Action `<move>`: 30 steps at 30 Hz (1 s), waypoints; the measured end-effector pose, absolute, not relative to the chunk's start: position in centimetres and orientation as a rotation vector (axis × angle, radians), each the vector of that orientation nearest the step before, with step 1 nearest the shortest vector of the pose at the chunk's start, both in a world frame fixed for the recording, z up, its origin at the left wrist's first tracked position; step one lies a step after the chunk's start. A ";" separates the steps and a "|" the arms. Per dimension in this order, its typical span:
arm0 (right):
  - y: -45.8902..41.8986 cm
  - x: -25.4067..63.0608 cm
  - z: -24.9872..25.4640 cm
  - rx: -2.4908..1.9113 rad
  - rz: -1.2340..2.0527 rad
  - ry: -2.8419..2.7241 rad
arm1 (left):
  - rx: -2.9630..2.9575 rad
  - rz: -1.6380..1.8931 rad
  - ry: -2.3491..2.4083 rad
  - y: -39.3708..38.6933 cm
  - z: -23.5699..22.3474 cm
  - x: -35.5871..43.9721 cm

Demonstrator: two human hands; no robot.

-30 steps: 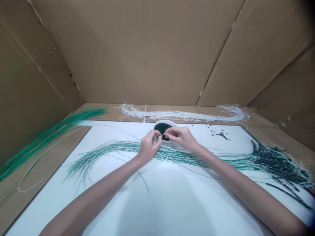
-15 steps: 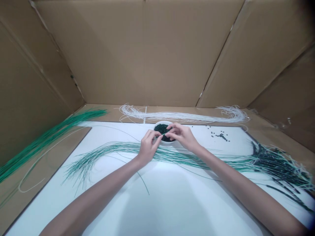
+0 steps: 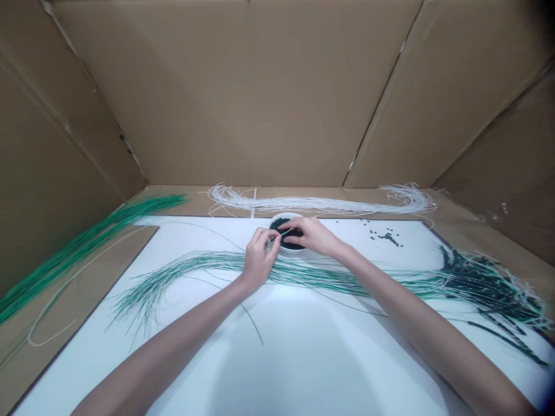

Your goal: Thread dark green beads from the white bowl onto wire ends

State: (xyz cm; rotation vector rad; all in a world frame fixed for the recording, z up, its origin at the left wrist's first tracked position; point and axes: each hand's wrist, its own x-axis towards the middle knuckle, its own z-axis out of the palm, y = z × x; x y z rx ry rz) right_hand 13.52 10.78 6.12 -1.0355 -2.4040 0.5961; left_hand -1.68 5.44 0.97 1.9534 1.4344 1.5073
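Observation:
My left hand is closed in a pinch on a thin strand, whose short pale tip sticks out over the bowl. My right hand reaches across the bowl from the right, its thumb and fingers apart on either side of that tip. Small dark green beads fill the white bowl. Under my left hand and right forearm lies a long bundle of green and white strands. At its right end, dark beads cover many of the strands.
Loose dark beads are scattered right of the bowl on the white board. Behind it lies a bundle of white strands. Green strands lie at the left. Cardboard walls stand at the back and sides.
My right fingers were closed together near the strand's tip; now they are spread above the beads. My left hand keeps its pinch almost in place. The view has shifted slightly.

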 end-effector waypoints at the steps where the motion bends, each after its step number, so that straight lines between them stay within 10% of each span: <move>1: 10.8 13.5 6.2 -1.035 0.610 -2.360 | 1.947 1.510 1.441 5.4 1.0 -1.7; 15: 10.5 13.6 6.3 -1.084 0.897 -2.148 | 1.938 1.516 1.421 5.3 1.1 -1.7; 30: 11.6 13.5 6.1 -1.188 0.365 -2.594 | 1.941 1.480 1.481 5.5 0.9 -1.7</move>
